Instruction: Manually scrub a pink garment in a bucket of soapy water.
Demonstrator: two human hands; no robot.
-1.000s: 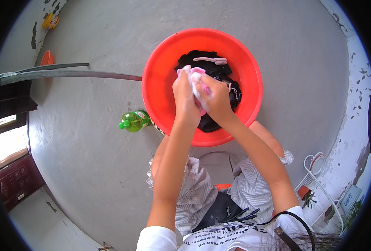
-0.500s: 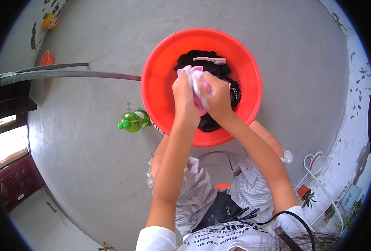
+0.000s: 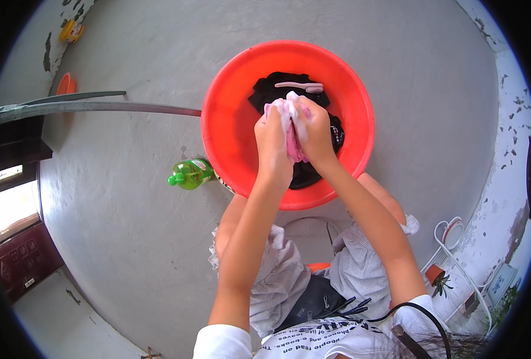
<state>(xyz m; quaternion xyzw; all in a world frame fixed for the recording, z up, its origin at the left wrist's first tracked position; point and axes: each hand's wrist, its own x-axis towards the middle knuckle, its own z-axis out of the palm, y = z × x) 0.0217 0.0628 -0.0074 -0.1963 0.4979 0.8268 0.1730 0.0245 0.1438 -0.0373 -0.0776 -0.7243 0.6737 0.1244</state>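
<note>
From above, a person sits with bare knees against a wide orange-red basin [image 3: 220,90] on a grey floor [image 3: 128,239]. Both forearms reach forward over it, and the two hands come together above its middle. Between them is a bunched pink cloth [image 3: 295,148], coated in white foam [image 3: 292,109]. The left hand [image 3: 272,143] is curled around the cloth's left side, and the right hand [image 3: 315,133] grips its right side, so the cloth is squeezed between them; the exact placing of the hidden fingers cannot be told.

Compared with half a second ago, both hands sit further to the right. The left has dropped a little toward the person, while the right has risen slightly. The pink flap that stuck up beyond the hands is now gathered in, and foam tops the bundle near the brush.

Under the hands, dark clothing [image 3: 271,90] lies in the basin as before, with a pale pink brush [image 3: 298,87] resting across its far part, also unmoved. A green bottle [image 3: 189,174] with a green cap stays on the floor, just beside the basin at the left.
</note>
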